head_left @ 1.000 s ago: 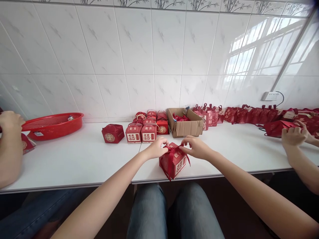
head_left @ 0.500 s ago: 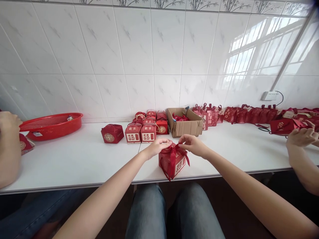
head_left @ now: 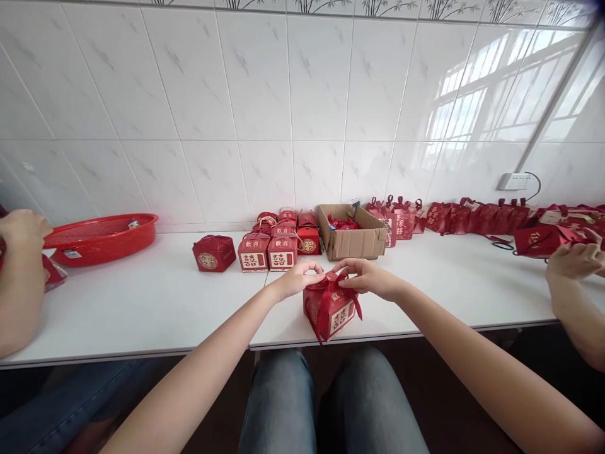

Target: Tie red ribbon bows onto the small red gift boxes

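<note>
One red box (head_left: 343, 317) with red ribbon (head_left: 325, 313)

Red box: placed at the near edge of the table (head_left: 142, 309), in the middle; a pale printed panel is shown on its front. Red ribbon: laid over the top, with ends hung down the front and the right.
Left hand (head_left: 301, 280): grip narrow; the ribbon is pinched at the top of the box, on the left.
Right hand (head_left: 371, 279): grip narrow; the ribbon is pinched on the right, its exact hold partly hidden by the fingers.
Far side, left to right: a red basket (head_left: 106, 247), a dark red box (head_left: 215, 253), a group of boxes (head_left: 282, 251), an open carton (head_left: 358, 246) and a row of red bags (head_left: 404, 225).
Far right: a red package (head_left: 539, 241), held by a co-worker's hand (head_left: 574, 260).
</note>
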`<state>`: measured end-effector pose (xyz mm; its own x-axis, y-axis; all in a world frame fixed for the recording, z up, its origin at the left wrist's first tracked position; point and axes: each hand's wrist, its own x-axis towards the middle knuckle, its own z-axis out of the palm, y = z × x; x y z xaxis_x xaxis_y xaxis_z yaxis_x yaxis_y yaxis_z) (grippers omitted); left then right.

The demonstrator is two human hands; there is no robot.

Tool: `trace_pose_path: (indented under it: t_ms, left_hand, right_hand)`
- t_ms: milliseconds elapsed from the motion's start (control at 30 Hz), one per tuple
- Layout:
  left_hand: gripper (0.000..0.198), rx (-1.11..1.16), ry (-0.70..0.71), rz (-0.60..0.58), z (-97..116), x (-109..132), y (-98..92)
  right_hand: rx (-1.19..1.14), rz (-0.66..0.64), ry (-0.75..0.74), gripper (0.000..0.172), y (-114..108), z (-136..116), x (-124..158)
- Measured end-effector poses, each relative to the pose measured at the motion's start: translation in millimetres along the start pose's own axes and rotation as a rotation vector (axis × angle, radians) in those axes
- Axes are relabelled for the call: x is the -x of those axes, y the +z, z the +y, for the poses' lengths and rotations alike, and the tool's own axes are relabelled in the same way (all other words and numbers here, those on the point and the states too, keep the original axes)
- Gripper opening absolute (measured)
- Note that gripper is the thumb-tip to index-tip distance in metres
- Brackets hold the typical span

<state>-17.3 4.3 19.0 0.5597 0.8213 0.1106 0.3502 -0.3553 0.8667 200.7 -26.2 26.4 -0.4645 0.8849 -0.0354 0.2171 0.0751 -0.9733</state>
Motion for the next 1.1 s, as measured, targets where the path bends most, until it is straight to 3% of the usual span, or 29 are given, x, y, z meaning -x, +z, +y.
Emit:
trace_pose_path:
  t_ms: [300, 567, 800, 933, 1100]
  left_hand:
    - [0.029, -0.059, 0.047, 0.029, -4.3, -0.9, -1.3]
    - [0.035, -0.195, 0.096, 0.039, -4.8, -0.4, -4.0]
    - [0.039, -0.223, 0.097, 0.009, -5.2, -0.5, -2.5]
    - [0.04, -0.254, 0.086, -0.004, -1.6, -0.1, -3.8]
    - [0.042, -0.287, 0.129, 0.01, 2.5, -3.4, -0.8]
  right_hand:
    - [-0.122, -0.142, 0.068, 0.045, -7.9, -2.2, 2.4]
    - [-0.097, 0.052, 0.176, 0.032, -1.6, -4.6, 0.4]
    - [0.111, 0.213, 0.128, 0.017, 3.5, -5.2, -2.9]
    - [0.146, 0.176, 0.13, 0.02, 5.0, -8.8, -1.4]
    - [0.065, 0.036, 0.073, 0.027, 3.7, -8.9, -0.3]
